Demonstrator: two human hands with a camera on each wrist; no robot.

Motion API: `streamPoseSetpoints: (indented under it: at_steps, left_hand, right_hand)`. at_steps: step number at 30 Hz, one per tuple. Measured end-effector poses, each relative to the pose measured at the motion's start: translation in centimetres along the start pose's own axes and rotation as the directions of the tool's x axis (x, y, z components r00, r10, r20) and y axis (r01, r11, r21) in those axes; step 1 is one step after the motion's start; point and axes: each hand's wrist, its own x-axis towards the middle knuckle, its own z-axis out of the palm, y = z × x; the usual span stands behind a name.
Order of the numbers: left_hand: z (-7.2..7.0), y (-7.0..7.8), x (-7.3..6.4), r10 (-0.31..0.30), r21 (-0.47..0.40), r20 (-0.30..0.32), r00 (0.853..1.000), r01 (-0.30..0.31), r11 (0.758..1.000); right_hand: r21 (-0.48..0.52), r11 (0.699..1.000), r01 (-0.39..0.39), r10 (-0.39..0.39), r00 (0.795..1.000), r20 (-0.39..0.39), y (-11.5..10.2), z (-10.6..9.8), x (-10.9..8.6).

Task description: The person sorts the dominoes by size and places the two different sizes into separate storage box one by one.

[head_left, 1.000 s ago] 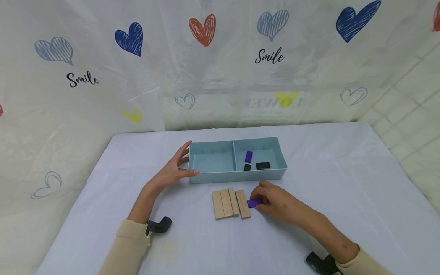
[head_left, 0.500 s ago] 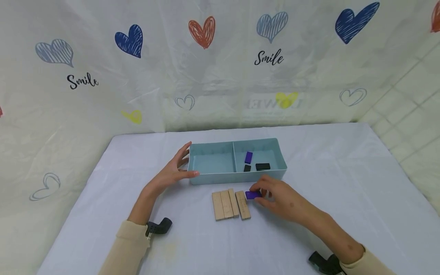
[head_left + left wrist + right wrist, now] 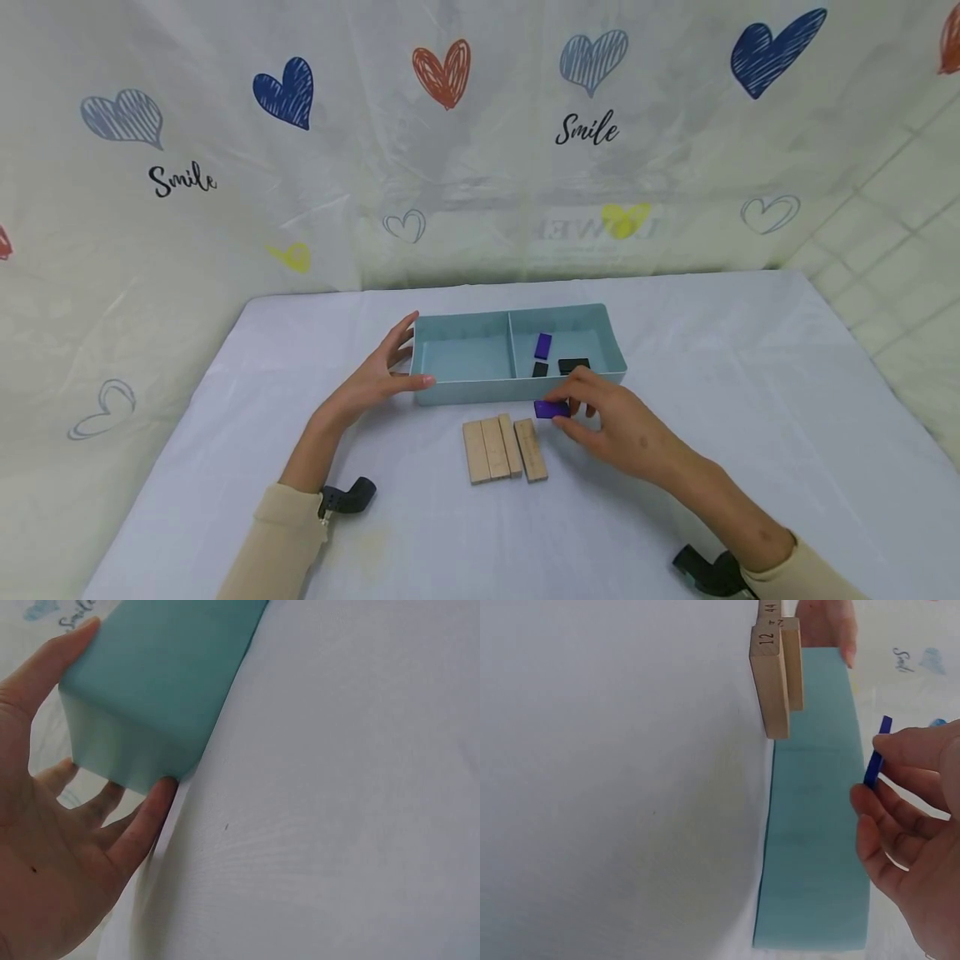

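White desk cloth (image 3: 420,542) runs back to a pale backdrop (image 3: 480,150) printed with hearts; on it sits a blue-green tray (image 3: 465,393), split by a divider. Spread wide with nearly straight fingers, the left hand (image 3: 377,368) rests against the tray's left end; the right hand (image 3: 617,423) pinches a purple block (image 3: 550,409) between thumb and fingertips, just outside the tray's near wall and seemingly raised off the cloth. Another purple piece (image 3: 543,346) and two black pieces (image 3: 573,363) lie in the right compartment; four wooden blocks (image 3: 494,448) lie in front of the tray. Carrying the purple block towards that compartment seems the step in hand; the next move would call for clearing the near rim, then loosening the pinch over a bare spot.
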Motion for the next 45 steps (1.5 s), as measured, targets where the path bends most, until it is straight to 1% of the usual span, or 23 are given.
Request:
streamPoseSetpoints:
  at_steps: [8,15,24,35,42,45]
  left_hand:
    - [0.0,-0.1,0.0,0.002,-0.003,-0.001,1.0,-0.002,1.0]
    - [0.0,-0.2,0.0,0.002,-0.009,0.003,1.0,-0.001,1.0]
    - [0.1,0.0,0.0,0.005,-0.013,0.005,1.0,-0.005,1.0]
    - [0.0,0.0,0.0,0.004,-0.016,0.0,1.0,-0.004,1.0]
    - [0.0,-0.1,0.0,0.003,-0.022,0.0,1.0,-0.003,1.0]
    - [0.0,-0.2,0.0,0.002,-0.023,0.0,1.0,-0.002,1.0]
  right_hand:
    - [0.006,1.0,0.022,-0.022,0.994,-0.107,0.0,-0.2,0.3]
    - [-0.003,1.0,0.026,-0.026,0.982,-0.187,0.2,-0.2,0.7]
    - [0.019,0.999,0.037,-0.031,0.967,-0.251,1.0,-0.2,1.2]
    - [0.051,0.999,0.014,0.001,0.958,-0.286,1.7,-0.4,1.9]
    - [0.036,0.998,-0.052,0.06,0.955,-0.29,1.8,-0.3,2.5]
    - [0.026,0.997,-0.068,0.073,0.953,-0.293,2.0,-0.3,2.7]
